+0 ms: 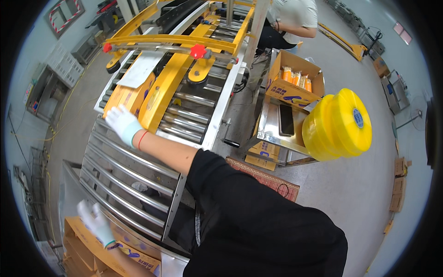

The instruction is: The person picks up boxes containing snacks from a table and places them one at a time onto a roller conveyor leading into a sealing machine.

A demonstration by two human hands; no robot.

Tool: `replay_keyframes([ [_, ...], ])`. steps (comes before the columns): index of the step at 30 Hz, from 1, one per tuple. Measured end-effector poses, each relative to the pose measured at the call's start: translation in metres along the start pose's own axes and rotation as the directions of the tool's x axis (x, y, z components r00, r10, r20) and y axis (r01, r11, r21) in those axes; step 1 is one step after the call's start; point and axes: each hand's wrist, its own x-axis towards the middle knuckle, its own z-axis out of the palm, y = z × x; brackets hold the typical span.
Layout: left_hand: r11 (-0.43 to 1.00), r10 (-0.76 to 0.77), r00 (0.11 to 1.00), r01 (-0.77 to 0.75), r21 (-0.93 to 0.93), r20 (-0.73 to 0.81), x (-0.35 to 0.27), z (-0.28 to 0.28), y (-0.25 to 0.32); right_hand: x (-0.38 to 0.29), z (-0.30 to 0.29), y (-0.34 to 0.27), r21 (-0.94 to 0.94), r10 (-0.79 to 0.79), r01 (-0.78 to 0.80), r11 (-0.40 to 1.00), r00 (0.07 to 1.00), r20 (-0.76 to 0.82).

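Note:
My right hand [123,125], in a white glove with a mint cuff, reaches over the near end of a printed cardboard box [121,98] on the roller conveyor. Its fingers are extended, and it seems to touch the box. A white sheet [142,69] lies on the box top. My left hand [94,221], also gloved and blurred by motion, is over a printed cardboard carton [129,256] at the lower left. Its fingers are apart with nothing between them; I cannot tell whether it touches the carton. Bare metal rollers [133,173] lie between my hands.
The yellow-framed carton sealer [173,39] stands ahead. A steel stand [268,117] bears a phone [286,120], an open carton [289,91] of wrapped packs and yellow tape rolls [335,126]. Another person [294,24] sits beyond it. A crank handle [232,143] juts from the conveyor.

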Motion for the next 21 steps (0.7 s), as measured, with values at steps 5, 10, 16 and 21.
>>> replay_keyframes([
  [5,0.356,-0.739,0.638,0.643,0.678,-0.217,-0.071,-0.132,-0.167,-0.053,-0.052,-0.066,0.770,-0.205,-0.197,0.607,0.897,0.391],
  [10,0.665,-0.643,0.760,0.493,0.561,0.095,-0.052,-0.117,-0.123,-0.138,-0.123,-0.054,0.827,-0.405,-0.467,0.314,0.722,0.562],
  [16,0.609,-0.659,0.712,0.695,0.382,-0.243,-0.114,-0.177,0.070,-0.165,-0.160,-0.045,0.751,-0.485,-0.572,0.329,0.580,0.654],
  [21,0.723,-0.689,0.707,0.654,0.222,0.158,-0.174,-0.163,0.097,-0.169,-0.160,-0.063,0.854,-0.589,-0.442,0.276,0.625,0.513],
])
